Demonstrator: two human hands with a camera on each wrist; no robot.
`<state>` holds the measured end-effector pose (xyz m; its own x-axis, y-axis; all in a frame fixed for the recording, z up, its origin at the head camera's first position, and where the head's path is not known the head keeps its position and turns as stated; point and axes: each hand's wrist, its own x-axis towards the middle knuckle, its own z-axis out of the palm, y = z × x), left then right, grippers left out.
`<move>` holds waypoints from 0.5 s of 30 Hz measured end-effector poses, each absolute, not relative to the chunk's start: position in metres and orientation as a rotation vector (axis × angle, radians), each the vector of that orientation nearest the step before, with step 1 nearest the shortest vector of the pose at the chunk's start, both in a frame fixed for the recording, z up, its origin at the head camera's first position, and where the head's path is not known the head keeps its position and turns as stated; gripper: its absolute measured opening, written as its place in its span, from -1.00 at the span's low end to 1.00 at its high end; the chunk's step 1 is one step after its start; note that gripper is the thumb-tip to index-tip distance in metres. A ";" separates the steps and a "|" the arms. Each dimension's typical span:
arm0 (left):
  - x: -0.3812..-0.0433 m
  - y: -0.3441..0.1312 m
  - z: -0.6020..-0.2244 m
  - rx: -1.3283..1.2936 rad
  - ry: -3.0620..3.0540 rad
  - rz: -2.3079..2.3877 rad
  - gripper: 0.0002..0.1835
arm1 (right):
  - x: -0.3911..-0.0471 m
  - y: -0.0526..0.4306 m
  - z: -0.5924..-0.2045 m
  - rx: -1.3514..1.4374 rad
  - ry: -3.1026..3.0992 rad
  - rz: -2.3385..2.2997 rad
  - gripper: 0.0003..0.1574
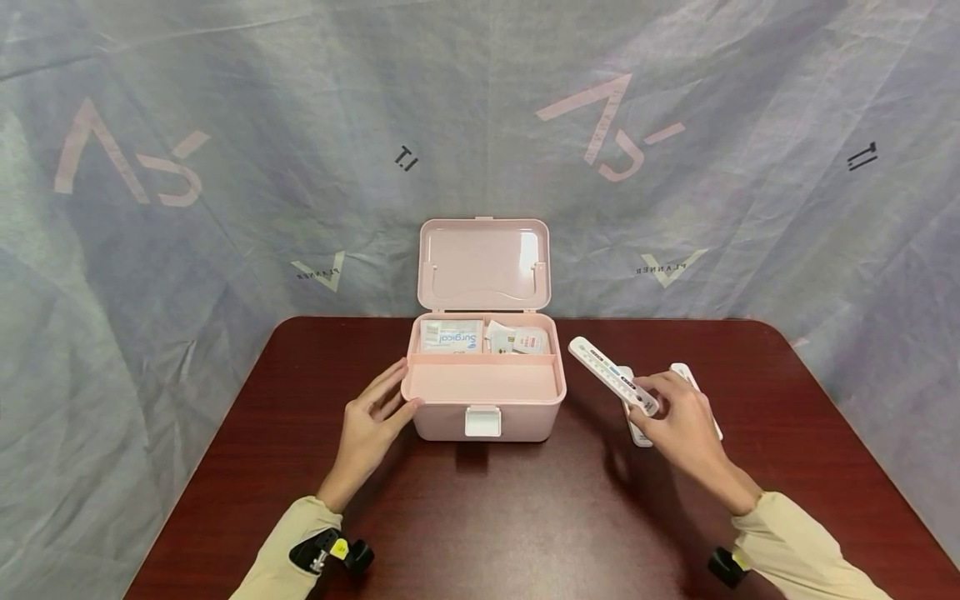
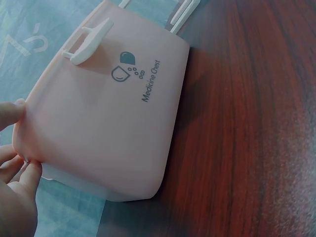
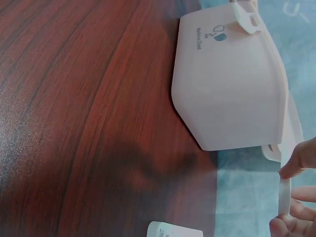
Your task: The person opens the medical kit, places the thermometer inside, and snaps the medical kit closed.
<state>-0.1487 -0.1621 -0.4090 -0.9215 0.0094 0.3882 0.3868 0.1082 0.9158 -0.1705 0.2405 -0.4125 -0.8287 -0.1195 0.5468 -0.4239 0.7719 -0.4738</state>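
A pink medicine chest [image 1: 487, 423] stands on the table, its lid [image 1: 484, 267] raised upright behind it. My left hand [image 1: 375, 421] touches the chest's front left corner, fingers fairly straight along the side and thumb at the front rim. Between thumb and fingers, my right hand [image 1: 686, 421] pinches one end of a flat white thermometer [image 1: 611, 375] with a printed scale. It is tilted in the air, right of the chest. Under and beside that hand lie two similar white strips, the nearer strip [image 1: 640, 432] and the farther strip [image 1: 684, 372], both partly hidden.
The chest's rear compartments hold a packet marked Surgical [image 1: 452, 337] and several small white packs [image 1: 525, 340]. Its front tray [image 1: 483, 381] is bare pink plastic. A white latch [image 1: 483, 422] hangs at the front. Grey printed cloth [image 1: 480, 108] rises behind the dark red table [image 1: 517, 517].
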 end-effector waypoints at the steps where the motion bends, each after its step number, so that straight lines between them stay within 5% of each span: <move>1: -0.148 -0.162 -0.409 -0.390 -2.107 -1.883 -0.43 | -0.170 0.240 -0.412 0.412 -2.466 0.826 -0.59; 15: -0.147 -0.161 -0.409 -0.376 -2.106 -1.864 -0.43 | -0.171 0.239 -0.397 0.460 -2.479 0.837 -0.60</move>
